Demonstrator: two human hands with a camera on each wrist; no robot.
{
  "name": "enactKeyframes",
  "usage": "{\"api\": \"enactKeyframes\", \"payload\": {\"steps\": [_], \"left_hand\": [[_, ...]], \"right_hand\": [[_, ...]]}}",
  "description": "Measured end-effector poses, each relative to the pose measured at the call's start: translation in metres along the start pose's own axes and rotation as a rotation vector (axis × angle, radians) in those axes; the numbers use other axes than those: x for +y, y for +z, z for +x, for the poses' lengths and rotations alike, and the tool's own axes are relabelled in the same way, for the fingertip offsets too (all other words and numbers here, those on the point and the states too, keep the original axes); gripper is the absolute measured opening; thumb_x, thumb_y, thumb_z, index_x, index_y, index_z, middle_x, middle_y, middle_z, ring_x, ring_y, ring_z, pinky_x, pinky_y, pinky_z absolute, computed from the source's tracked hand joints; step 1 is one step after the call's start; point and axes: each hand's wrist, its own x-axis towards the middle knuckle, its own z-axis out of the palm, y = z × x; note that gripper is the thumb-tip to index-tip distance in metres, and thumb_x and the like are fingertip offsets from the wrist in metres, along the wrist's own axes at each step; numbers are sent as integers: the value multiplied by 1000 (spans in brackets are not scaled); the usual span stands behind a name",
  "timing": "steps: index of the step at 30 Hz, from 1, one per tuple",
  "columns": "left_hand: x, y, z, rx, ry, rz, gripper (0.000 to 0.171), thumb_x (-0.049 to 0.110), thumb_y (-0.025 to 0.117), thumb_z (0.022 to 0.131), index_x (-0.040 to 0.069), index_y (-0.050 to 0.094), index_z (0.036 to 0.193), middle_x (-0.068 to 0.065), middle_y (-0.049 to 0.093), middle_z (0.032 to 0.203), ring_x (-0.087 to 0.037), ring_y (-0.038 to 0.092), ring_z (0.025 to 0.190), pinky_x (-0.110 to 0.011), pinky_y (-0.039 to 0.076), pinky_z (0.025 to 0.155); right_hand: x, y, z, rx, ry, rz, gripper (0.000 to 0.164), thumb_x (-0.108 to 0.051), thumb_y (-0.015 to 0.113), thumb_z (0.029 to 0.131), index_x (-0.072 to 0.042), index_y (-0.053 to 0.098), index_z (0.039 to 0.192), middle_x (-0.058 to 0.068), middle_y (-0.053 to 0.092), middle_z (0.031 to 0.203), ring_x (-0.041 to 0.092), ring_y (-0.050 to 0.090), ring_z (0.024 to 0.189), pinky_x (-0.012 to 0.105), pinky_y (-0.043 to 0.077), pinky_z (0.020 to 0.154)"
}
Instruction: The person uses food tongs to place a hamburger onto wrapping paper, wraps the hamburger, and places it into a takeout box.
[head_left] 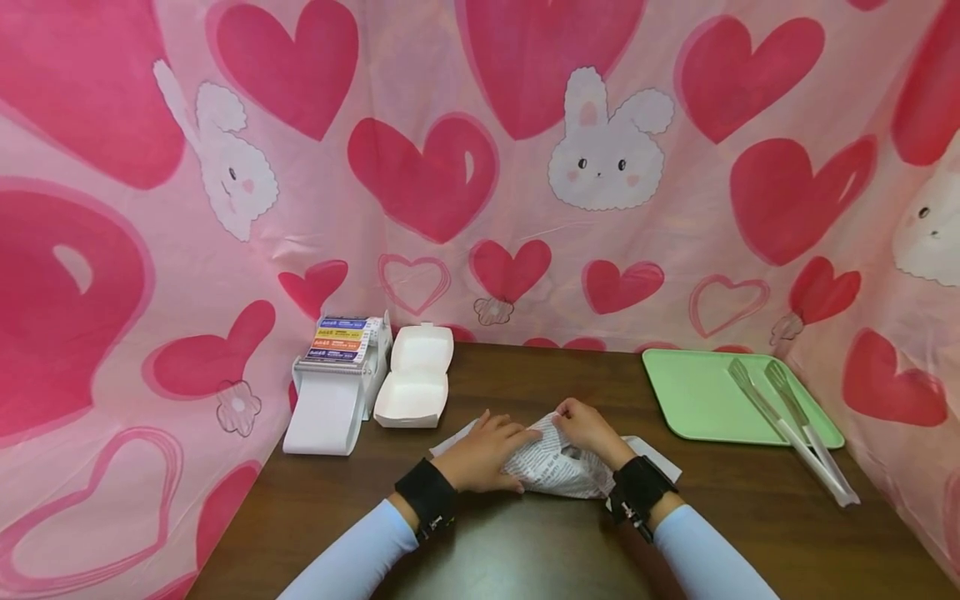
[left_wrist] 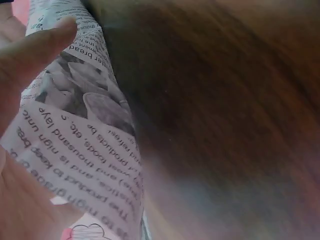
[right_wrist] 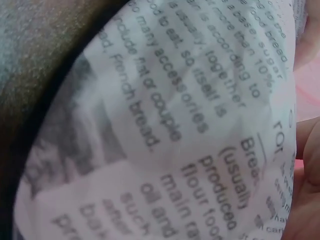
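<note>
A sheet of newsprint-patterned wrapping paper (head_left: 558, 471) lies folded into a raised bundle on the brown table. Whatever is inside it is hidden. My left hand (head_left: 480, 454) rests on the bundle's left side, fingers fairly straight across the top and thumb at the near edge. In the left wrist view, that thumb (left_wrist: 47, 42) lies along the printed paper (left_wrist: 85, 145). My right hand (head_left: 592, 429) pinches the upper edge of the paper between thumb and fingers. The right wrist view is mostly filled by the printed paper (right_wrist: 200, 110), with part of a hand (right_wrist: 310, 190) at its right border.
Back left stands a white dispenser (head_left: 378, 354) with colourful labels and a wide white strip hanging in front. An opened white clamshell box (head_left: 412, 408) stands beside it. To the right is a green tray (head_left: 690, 392), with metal tongs (head_left: 810, 450) lying across its corner. Heart-patterned cloth encloses the table.
</note>
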Motion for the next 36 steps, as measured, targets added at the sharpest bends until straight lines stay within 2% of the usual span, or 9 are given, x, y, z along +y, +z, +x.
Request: {"api": "enactKeyframes", "payload": {"steps": [5, 8, 13, 17, 22, 26, 30, 33, 36], "left_hand": [[0, 3, -1, 9, 9, 62, 87, 54, 81, 81, 24, 42, 153, -3, 55, 136, -26, 55, 126, -62, 37, 110], [1, 3, -1, 7, 4, 88, 88, 55, 81, 80, 26, 41, 153, -4, 52, 141, -27, 56, 125, -62, 39, 109], [6, -4, 0, -47, -27, 107, 87, 56, 79, 81, 28, 40, 154, 0, 47, 152, -28, 54, 129, -61, 36, 112], [11, -7, 2, -76, -32, 156, 87, 57, 78, 82, 27, 40, 154, 3, 47, 154, -29, 55, 127, -57, 37, 112], [17, -8, 5, -80, -46, 205, 84, 56, 77, 82, 26, 42, 153, 5, 51, 151, -30, 58, 122, -53, 39, 112], [19, -9, 6, -93, -63, 200, 83, 53, 77, 83, 26, 42, 153, 4, 52, 149, -30, 57, 124, -52, 38, 112], [19, -10, 7, -109, -76, 192, 83, 52, 77, 83, 24, 42, 153, 2, 53, 149, -30, 56, 126, -53, 37, 113], [18, -9, 7, -106, -71, 199, 85, 54, 77, 82, 23, 42, 153, 1, 53, 148, -29, 55, 127, -54, 36, 114], [17, -8, 7, -105, -71, 203, 90, 58, 79, 79, 24, 42, 153, -2, 54, 145, -28, 54, 127, -54, 36, 114]], "right_hand": [[0, 0, 0, -20, 18, -3, 13, -12, 60, 99, 1, 60, 101, 10, 61, 88, 23, 56, 80, 38, 48, 73], [0, 0, 0, -15, 6, -14, 12, -10, 62, 98, 2, 59, 101, 9, 60, 87, 23, 56, 79, 38, 49, 73], [1, 2, -1, -30, -68, -64, 14, -6, 62, 97, 1, 63, 108, 10, 65, 93, 23, 60, 84, 42, 52, 78], [1, 2, -1, -67, -108, -97, 17, -2, 58, 96, -1, 72, 106, 12, 71, 102, 25, 63, 93, 47, 52, 86], [-1, -3, -1, -132, -141, -147, 22, 1, 56, 92, 0, 75, 102, 13, 73, 103, 24, 64, 94, 44, 53, 86], [-1, -5, -3, -154, -285, -264, 24, 4, 55, 89, 1, 76, 101, 12, 71, 98, 26, 64, 93, 41, 53, 84], [3, 0, -5, -60, -478, -356, 19, 4, 59, 94, -1, 75, 102, 8, 65, 92, 25, 64, 88, 40, 55, 82], [5, 0, -7, -29, -532, -349, 17, 1, 60, 96, -3, 74, 105, 7, 69, 97, 26, 67, 92, 44, 56, 85], [7, -7, -12, -118, -501, -298, 22, -8, 57, 101, -2, 71, 118, 12, 72, 111, 32, 68, 106, 50, 53, 93]]}}
